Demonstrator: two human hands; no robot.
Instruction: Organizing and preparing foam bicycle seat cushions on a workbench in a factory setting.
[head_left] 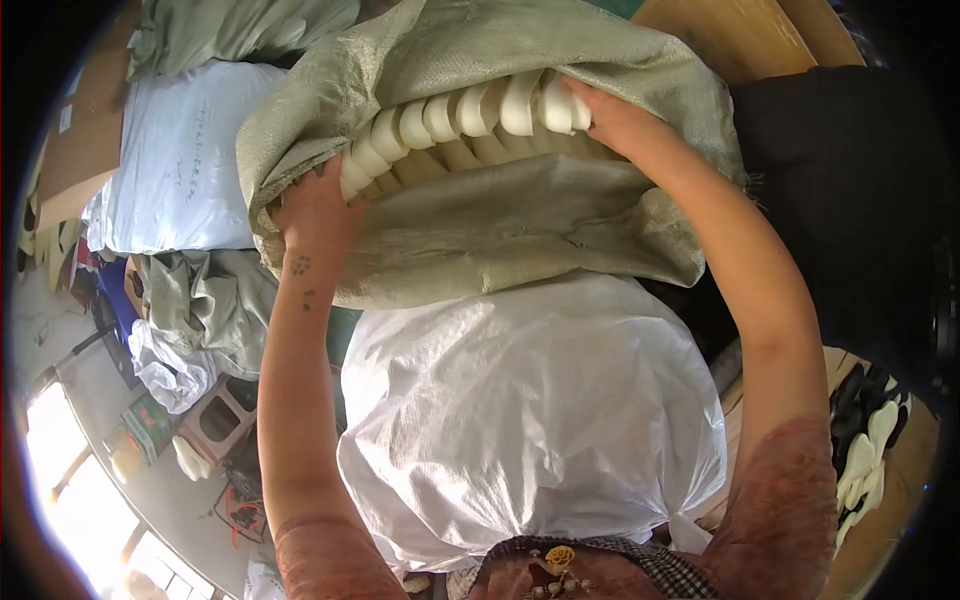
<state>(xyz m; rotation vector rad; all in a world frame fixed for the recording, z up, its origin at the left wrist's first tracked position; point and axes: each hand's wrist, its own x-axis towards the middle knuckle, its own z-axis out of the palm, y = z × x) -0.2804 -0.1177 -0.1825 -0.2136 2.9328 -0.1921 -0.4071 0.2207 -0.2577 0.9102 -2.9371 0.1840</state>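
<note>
A greenish-grey woven sack point(480, 235) lies wide-mouthed in front of me. In its mouth runs an arched row of white curved pieces point(440, 118), packed side by side; their exact kind is not clear. My left hand point(318, 205) is at the row's left end, its fingers partly hidden by the sack. At the right end, my right hand point(605, 112) curls round the last pieces, with its fingertips out of sight. Both hands hold the row between them, inside the sack. A full white sack point(530, 410) bulges between my forearms, against my front.
Left are a white plastic-wrapped bundle point(190, 160), a cardboard box point(90, 100) and crumpled woven sacking point(210, 310). A black surface point(840, 180) stands to the right. White and black sole-shaped pieces point(870, 450) lie at the lower right. Brown boards point(730, 35) are at the back.
</note>
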